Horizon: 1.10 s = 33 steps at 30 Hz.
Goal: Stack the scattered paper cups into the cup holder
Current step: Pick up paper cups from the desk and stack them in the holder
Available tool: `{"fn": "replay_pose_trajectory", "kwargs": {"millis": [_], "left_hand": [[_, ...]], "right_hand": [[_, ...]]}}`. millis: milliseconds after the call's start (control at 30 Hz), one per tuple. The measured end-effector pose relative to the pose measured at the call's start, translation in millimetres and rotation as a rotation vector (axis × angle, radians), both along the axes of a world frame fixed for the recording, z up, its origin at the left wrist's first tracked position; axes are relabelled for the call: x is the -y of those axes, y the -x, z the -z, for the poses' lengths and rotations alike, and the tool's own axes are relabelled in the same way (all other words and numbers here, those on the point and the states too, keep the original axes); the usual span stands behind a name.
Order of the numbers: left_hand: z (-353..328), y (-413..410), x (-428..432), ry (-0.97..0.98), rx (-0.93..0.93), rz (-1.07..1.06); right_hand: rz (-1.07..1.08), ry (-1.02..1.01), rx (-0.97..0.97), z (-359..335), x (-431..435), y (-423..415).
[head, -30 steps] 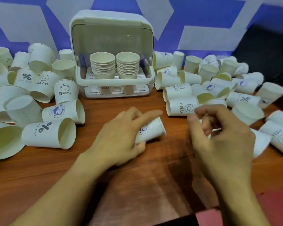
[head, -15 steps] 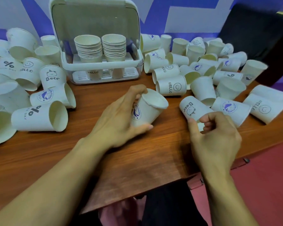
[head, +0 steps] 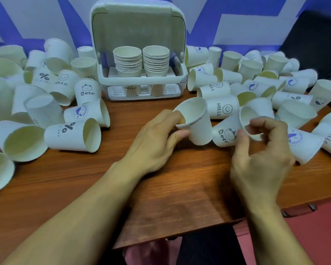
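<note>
While each hand's grip pinches 1 cup rim, left hand (head: 157, 142) and right hand (head: 260, 161) share bare table (head: 84, 178).

**Both hands now carrying cups**

The left hand (head: 157, 142) is now holding its plain cup (head: 196, 121) upright with the mouth tipped toward the camera, fingers hooked inside the rim and thumb outside; a second ago it was gripping that cup lying on its side on the table (head: 84, 178). The right hand (head: 260, 159), empty half a second ago, is now pinching the rim of the "Bear" cup (head: 229, 132), which is lying on its side just at 3 o'clock of the plain cup, the two touching.
</note>
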<state>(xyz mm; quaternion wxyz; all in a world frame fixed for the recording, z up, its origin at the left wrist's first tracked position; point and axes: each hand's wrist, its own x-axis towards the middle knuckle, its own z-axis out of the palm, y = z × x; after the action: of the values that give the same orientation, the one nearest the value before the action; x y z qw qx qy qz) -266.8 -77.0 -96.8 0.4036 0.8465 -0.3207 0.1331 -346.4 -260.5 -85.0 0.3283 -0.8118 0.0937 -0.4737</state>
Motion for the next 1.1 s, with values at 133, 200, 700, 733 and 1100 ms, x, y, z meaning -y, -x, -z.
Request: {"fn": "replay_pose_trajectory", "kwargs": {"millis": [133, 200, 700, 733, 1100], "left_hand": [[-6, -6, -8, 0.151, 0.043, -0.196], [-9, -9, -14, 0.191, 0.101, -0.308], [-16, -28, -38, 0.351, 0.312, -0.696], [-17, -28, -38, 0.357, 0.298, -0.699], [-12, -34, -38, 0.332, 0.286, -0.730]], "right_hand": [[-0.074, 0.134, 0.036, -30, -22, -32], [-0.101, 0.200, 0.072, -48, -36, -53], [-0.292, 0.048, 0.128, -112, -92, -215], [-0.307, 0.030, 0.149, -110, -92, -221], [-0.444, 0.145, 0.168, -92, -73, -249]]}}
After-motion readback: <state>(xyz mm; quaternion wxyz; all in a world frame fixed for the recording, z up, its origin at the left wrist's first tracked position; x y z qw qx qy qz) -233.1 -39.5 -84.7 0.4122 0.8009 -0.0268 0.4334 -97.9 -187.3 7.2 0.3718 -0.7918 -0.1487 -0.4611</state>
